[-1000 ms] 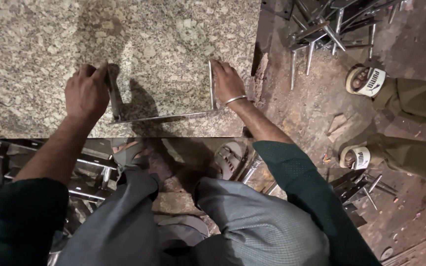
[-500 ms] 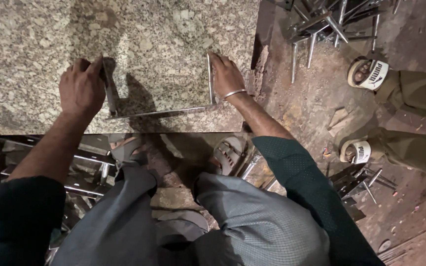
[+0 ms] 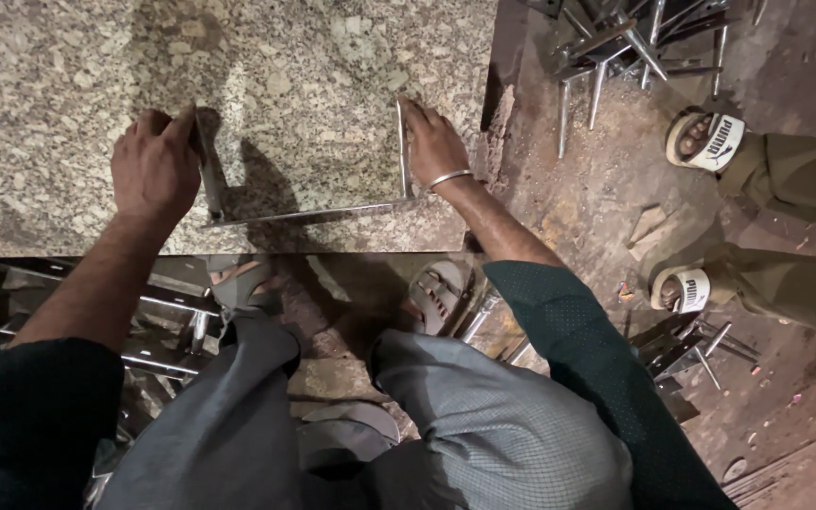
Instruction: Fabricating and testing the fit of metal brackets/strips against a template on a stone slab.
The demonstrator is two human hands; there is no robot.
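Workshop floor of brown dirt and debris (image 3: 597,198); a speckled beige-grey granite slab (image 3: 314,76) fills the upper left of the head view, its near edge just above the person's knees. On the slab stands a thin, shiny steel U-shaped frame (image 3: 309,213): one long bar lies flat near the slab's edge, and a short leg rises at each end. The left hand (image 3: 155,170) has its fingers curled tight around the frame's left leg. The right hand (image 3: 434,142), a metal bangle at its wrist, has its fingers laid nearly straight along the right leg, touching it; whether they wrap it, cannot tell. Top right, a heap of loose steel rods (image 3: 616,47). Far right, another person's feet in white-strapped sandals (image 3: 710,142).
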